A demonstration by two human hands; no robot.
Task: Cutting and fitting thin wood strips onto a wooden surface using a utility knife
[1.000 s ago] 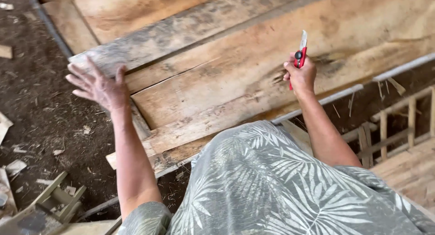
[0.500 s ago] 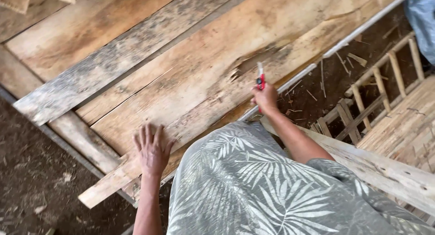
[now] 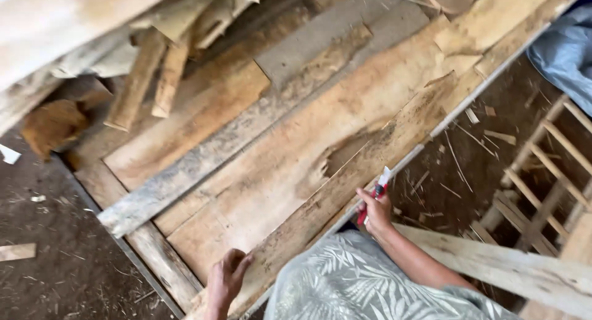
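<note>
Broad, rough-sawn pale brown wooden plank (image 3: 271, 172), lying slantwise under both hands, with a torn dark hollow just beyond the right fingers. Narrower bark-edged wooden board (image 3: 345, 190) along its near side, passing beneath the left fingers and just left of the right ones. Weathered grey wooden slat (image 3: 203, 166) resting diagonally across the broad plank, well beyond the left fingers. Heap of loose timber offcuts (image 3: 148, 73) farther off past that slat. Pale wooden ladder-like frame (image 3: 549, 166) on the dirt floor (image 3: 55, 264), well to the right of the right fingers. Thin white strip (image 3: 456, 110) running along the board's edge, rising away from the right fingertips. Left hand (image 3: 225, 280) set on the bark-edged board, fingers (image 3: 240, 261) slightly curled and loosely spread, touching wood and holding nothing. Right hand (image 3: 376, 212) closed, fingers pressed together around a red-handled utility knife (image 3: 375, 195), pale blade end pointing up past the fingertips, beside the white strip.
</note>
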